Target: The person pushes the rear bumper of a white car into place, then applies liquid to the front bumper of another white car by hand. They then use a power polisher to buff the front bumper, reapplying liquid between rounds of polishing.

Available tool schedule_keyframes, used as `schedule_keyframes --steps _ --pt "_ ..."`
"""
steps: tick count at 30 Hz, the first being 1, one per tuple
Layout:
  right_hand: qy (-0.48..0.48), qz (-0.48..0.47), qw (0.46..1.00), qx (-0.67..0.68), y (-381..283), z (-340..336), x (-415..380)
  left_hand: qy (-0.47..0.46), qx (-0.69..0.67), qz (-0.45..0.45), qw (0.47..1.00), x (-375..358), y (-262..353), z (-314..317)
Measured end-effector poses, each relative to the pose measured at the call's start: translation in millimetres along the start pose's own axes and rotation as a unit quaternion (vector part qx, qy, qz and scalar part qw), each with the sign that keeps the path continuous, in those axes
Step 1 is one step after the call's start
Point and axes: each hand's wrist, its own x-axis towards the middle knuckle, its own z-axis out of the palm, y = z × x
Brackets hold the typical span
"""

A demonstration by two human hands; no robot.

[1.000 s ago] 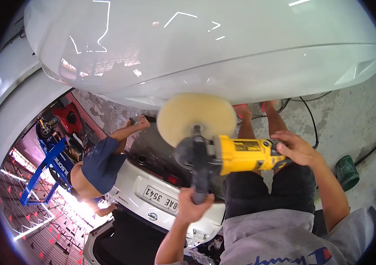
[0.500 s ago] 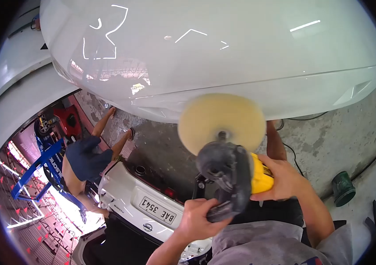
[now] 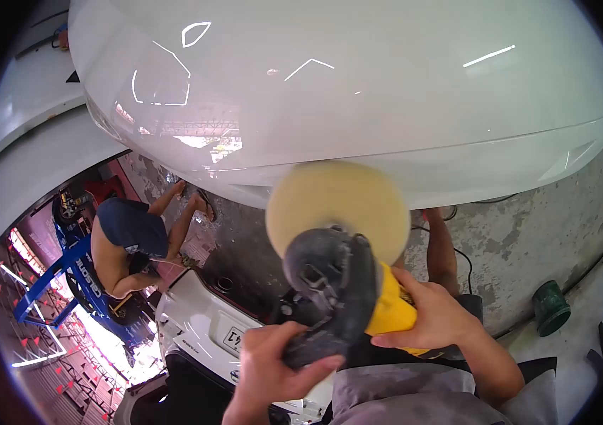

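My left hand (image 3: 276, 365) is wrapped around the black handle of a polisher (image 3: 322, 273). My right hand (image 3: 432, 312) grips its yellow body from the right side. The polisher's round cream-yellow pad (image 3: 337, 202) looks blurred, as if spinning, and its far edge overlaps the lower edge of a glossy white car panel (image 3: 386, 92). Light reflections and a long seam show on that panel.
A white car with a license plate (image 3: 232, 338) sits at lower left, beside a crouching person (image 3: 128, 237). A green bucket (image 3: 550, 308) stands on the patchy concrete floor (image 3: 507, 241) at right, near dark cables. A blue frame (image 3: 53, 283) is at far left.
Both hands and the polisher have shifted left and slightly down in view. My left hand now covers part of the license plate. The other person has bent lower.
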Motion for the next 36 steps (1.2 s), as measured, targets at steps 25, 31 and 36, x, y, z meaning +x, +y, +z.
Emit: schedule_keyframes --steps 25,31,36 --pt "0.006 0.008 0.996 0.086 -1 -31 -28 0.048 0.14 -0.035 0.988 3 48 16" --pt "0.067 0.009 0.99 0.121 24 -56 -66 -0.059 -0.018 0.101 0.993 29 85 39" --pt "0.031 0.043 0.997 0.051 16 -57 -57 -0.039 -0.025 0.093 0.995 21 71 38"
